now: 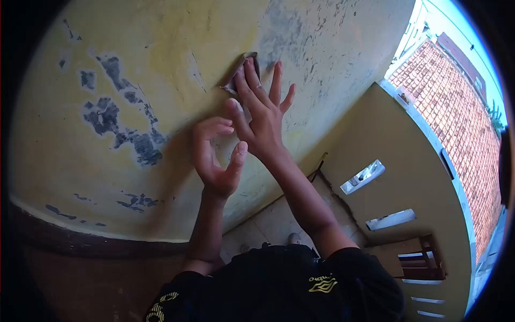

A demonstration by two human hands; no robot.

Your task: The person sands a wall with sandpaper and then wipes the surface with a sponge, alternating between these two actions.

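Okay, so closest to the camera is your black shirt (263, 292). Past it, your left hand (214, 166) is up near the wall, fingers curled over and a clear gap to the thumb. Your right hand (263, 121) reaches further, fingers fanned out, a couple of them pressing a brownish sheet (230, 83) flat against the yellowish wall (177, 32); the thumb stands off it. That sheet's just beside a scuffed grey area, and bigger grey patches (145, 147) sit off to the picture's left. Beyond that you've got a side wall (332, 139) with slots, then a tiled roof (445, 96) outside.
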